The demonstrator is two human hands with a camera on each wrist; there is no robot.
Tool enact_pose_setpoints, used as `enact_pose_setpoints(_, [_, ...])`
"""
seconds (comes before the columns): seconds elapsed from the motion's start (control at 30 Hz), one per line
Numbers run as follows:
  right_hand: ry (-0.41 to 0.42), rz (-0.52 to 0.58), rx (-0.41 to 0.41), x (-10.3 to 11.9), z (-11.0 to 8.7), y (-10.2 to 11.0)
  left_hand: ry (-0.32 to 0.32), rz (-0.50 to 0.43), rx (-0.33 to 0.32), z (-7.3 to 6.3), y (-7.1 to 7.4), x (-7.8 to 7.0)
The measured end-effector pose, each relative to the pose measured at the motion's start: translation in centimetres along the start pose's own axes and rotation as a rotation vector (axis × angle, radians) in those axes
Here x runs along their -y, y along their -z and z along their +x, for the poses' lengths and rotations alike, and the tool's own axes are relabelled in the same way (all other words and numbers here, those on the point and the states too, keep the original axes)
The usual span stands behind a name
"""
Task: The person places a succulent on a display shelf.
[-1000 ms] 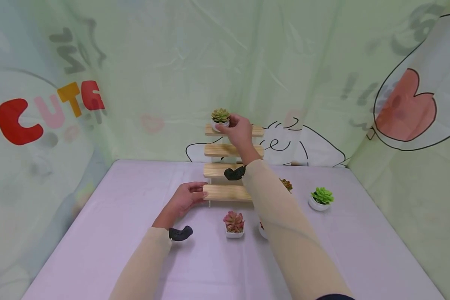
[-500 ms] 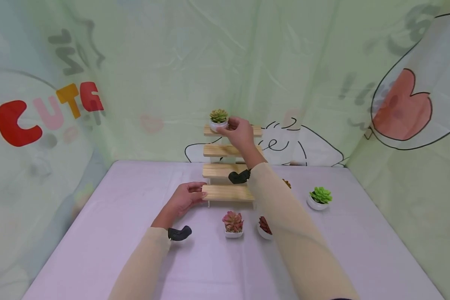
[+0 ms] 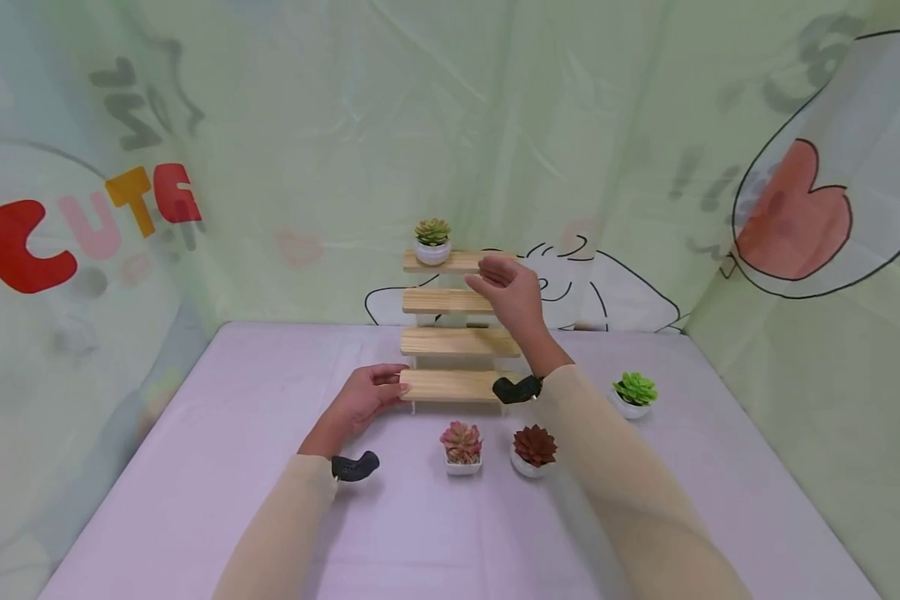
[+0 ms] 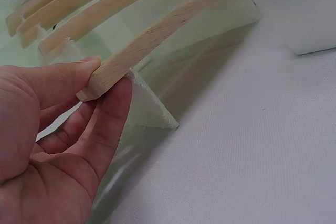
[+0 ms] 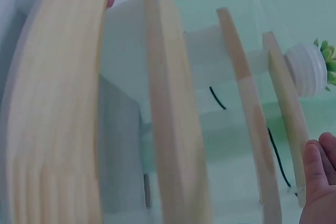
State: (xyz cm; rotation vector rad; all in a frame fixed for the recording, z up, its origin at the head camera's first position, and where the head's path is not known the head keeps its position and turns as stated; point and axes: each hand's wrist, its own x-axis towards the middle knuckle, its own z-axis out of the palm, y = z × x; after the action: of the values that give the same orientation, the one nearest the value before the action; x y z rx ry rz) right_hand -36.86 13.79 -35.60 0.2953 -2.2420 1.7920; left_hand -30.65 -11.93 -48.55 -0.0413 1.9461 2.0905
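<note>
A four-tier wooden plant stand (image 3: 457,342) with whitish supports stands at the table's back edge. My left hand (image 3: 367,398) pinches the left end of its lowest shelf (image 4: 152,38), thumb above and fingers beneath in the left wrist view. On the left end of the top shelf sits a green succulent in a round white pot (image 3: 432,243). My right hand (image 3: 516,292) is apart from that pot, in front of the right side of the upper shelves, its fingers loosely bent around nothing. In the right wrist view the same pot (image 5: 307,69) rests on the shelf beyond my fingertips (image 5: 315,163).
In front of the stand are a pink succulent in a square white pot (image 3: 462,450) and a dark red succulent in a round pot (image 3: 534,451). A bright green one (image 3: 633,395) stands farther right, beside my right sleeve. Printed curtains (image 3: 307,167) enclose the table.
My right hand has let go of the green succulent's pot on the top shelf and drawn back right and down. The dark red succulent has come into full view. My left hand keeps its hold.
</note>
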Motion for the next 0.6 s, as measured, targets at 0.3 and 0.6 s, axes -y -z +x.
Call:
enact_pose_setpoints(0.3, [0.008,-0.029,-0.007,-1.1,-2.4,2.7,0.0,0.011,0.0,-0.1,0.0,0.0])
enact_pose_setpoints(0.6, [-0.028,-0.039,-0.011,-2.6,-5.0,5.9,-0.004,0.015,0.003,-0.2,0.0,0.0])
